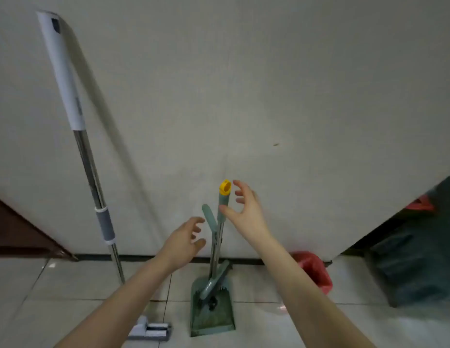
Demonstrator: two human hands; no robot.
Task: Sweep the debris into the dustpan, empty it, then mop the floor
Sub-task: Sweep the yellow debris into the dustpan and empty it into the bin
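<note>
A green dustpan [212, 320] stands on the tiled floor against the white wall, with a broom set upright in it. The broom handle [224, 200] is green with a yellow cap [225, 187]. A second shorter green handle [209, 217] leans beside it. My right hand [246, 209] is spread open around the broom's handle top, thumb close to it, not gripping. My left hand [186, 237] hovers open just left of the shorter handle. A mop [93, 177] with a white and grey grip leans on the wall at left, its head [151, 331] on the floor.
A red plastic bag [317, 270] lies at the wall's foot on the right. A dark bin or bag [415, 267] fills the right corner. A brown door [15, 232] shows at the far left. Light floor tiles [55, 292] spread below.
</note>
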